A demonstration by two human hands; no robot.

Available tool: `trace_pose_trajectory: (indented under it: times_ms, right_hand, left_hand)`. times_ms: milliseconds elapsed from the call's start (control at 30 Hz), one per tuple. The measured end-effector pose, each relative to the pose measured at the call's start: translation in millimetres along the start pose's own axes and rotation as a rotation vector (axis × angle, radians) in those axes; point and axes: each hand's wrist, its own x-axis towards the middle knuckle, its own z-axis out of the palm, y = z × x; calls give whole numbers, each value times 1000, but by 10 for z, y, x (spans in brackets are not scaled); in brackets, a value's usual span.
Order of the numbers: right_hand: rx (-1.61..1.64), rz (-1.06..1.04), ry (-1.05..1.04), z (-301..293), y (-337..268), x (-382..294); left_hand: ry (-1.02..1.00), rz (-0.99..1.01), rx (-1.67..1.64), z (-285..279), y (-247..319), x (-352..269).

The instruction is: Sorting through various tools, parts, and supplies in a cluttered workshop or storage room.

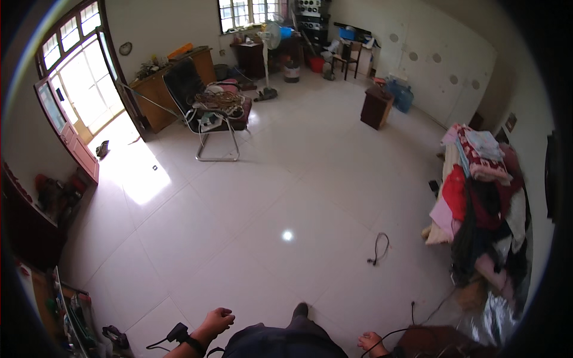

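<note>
At the bottom, my left hand (218, 321) hangs in front of the tiled floor, its fingers loosely curled and nothing held. A black device (178, 332) with a cable is strapped at that wrist. My right hand (369, 342) is low on the other side, beside a reddish-brown surface (418, 339). Its fingers are bent, and whether they hold anything is unclear. A black cable (389, 332) runs past that wrist. Between the hands, one dark shoe (301, 309) shows beyond my dark clothing. Farther ahead on the floor lies a short black power cord (380, 250).
A heap of clothes and blankets (481, 197) stands at right. Ahead left is a black chair (181, 83) loaded with cables, near an open door (67, 129). A small brown cabinet (376, 107), water bottles (405, 98) and a standing fan (267, 58) are farther back. Sandals (115, 336) lie lower left.
</note>
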Motion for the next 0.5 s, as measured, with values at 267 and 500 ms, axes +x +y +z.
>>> trace_pose_trajectory:
  times_ms: [267,500]
  right_hand:
    - [-239,-290,17,336,-2827,841]
    - [-182,-212,2,881,-4448,1732]
  left_hand:
    - [74,-81,-113,-138,1025,885]
    - [107,-62,-115,-580,2072,2403]
